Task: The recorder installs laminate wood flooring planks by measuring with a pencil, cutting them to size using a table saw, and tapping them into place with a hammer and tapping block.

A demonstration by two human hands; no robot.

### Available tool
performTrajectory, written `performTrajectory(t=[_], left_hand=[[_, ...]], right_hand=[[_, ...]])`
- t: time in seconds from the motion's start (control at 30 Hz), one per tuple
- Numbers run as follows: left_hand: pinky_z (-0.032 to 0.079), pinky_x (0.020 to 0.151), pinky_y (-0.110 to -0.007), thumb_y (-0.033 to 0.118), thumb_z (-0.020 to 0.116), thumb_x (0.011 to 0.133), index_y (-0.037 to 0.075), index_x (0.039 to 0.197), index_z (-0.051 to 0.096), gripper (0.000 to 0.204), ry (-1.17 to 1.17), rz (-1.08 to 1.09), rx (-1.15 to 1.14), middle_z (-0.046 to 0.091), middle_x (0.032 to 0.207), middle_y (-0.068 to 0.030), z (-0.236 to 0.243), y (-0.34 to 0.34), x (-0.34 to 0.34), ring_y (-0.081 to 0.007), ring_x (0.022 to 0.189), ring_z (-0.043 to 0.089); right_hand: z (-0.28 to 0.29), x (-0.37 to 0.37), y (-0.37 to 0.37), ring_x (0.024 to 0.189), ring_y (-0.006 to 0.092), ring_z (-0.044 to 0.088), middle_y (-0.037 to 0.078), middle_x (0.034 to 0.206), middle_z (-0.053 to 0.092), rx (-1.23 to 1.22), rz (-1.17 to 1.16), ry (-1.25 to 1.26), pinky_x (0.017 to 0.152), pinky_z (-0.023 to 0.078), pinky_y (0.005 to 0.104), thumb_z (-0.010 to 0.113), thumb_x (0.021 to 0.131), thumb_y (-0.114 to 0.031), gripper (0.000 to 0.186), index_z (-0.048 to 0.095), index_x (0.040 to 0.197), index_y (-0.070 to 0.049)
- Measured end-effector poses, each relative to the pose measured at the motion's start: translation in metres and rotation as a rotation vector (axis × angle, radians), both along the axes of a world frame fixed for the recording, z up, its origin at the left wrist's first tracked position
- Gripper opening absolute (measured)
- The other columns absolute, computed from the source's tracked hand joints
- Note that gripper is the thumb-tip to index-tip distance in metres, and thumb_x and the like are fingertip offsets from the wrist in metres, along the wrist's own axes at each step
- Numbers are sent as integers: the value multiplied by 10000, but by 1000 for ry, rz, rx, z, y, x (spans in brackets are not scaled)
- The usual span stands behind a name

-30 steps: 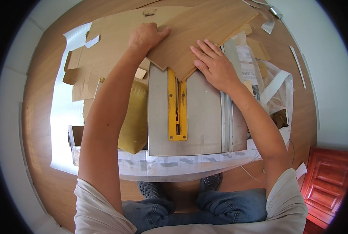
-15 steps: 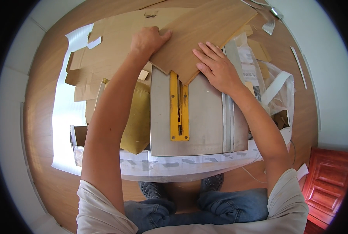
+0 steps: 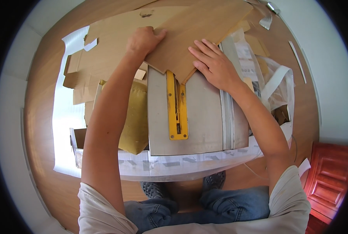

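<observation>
Wooden board (image 3: 189, 37) seen at upper centre of the frame, laid aslant; its stepped lower end is set over the metal tabletop (image 3: 205, 124), with the upper end of the yellow slotted strip (image 3: 183, 111) covered. The board's left edge is gripped by the left hand (image 3: 142, 42), thumb laid on the upper face, fingers curled and partly hidden. The right hand (image 3: 216, 68) is held open, its spread fingers rested on the board by the right edge. Left of the tabletop, a yellow-green bag (image 3: 135, 121) is noted, partly hidden by the left forearm. Cardboard (image 3: 107, 46) is spread at upper left; a red panelled door (image 3: 332, 179) is noted at lower right.
</observation>
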State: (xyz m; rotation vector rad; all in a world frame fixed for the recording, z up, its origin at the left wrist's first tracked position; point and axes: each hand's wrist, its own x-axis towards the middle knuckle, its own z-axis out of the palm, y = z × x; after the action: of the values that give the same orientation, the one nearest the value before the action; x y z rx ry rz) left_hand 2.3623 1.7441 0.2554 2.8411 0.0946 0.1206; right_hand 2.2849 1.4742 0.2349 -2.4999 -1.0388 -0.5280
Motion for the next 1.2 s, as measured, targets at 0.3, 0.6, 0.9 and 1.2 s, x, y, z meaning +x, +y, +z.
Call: performTrajectory(t=[0.3, 0.6, 0.9, 1.2], left_hand=[[564, 850, -444, 649, 544, 902, 4, 1029, 749, 688, -43, -17, -13, 740, 960, -213, 0, 1, 1, -356, 932, 717], [555, 870, -434, 676, 567, 888, -10, 1128, 734, 746, -16, -11, -25, 737, 1001, -239, 1, 2, 4, -370, 961, 715], [554, 863, -432, 673, 578, 884, -11, 1129, 736, 744, -11, -22, -29, 738, 989, -240, 4, 3, 6, -363, 957, 717], [554, 866, -432, 682, 582, 879, -8, 1141, 735, 753, -27, -23, -45, 737, 1006, -245, 0, 7, 14, -366, 962, 717]], right_hand=[[-2, 2, 1, 1404, 340, 439, 133, 1471, 538, 5, -3, 8, 1159, 374, 420, 552, 1024, -337, 426, 610, 1376, -105], [-3, 4, 1, 1459, 315, 378, 98, 1531, 489, -34, -32, 45, 1178, 354, 414, 511, 1048, -353, 438, 571, 1437, -163], [-5, 6, 3, 1442, 328, 395, 121, 1515, 500, -14, -32, 36, 1193, 331, 412, 500, 1046, -390, 454, 592, 1406, -128], [-4, 11, 7, 1447, 318, 387, 100, 1522, 495, -23, -34, 35, 1185, 341, 413, 502, 1047, -386, 454, 578, 1421, -141]])
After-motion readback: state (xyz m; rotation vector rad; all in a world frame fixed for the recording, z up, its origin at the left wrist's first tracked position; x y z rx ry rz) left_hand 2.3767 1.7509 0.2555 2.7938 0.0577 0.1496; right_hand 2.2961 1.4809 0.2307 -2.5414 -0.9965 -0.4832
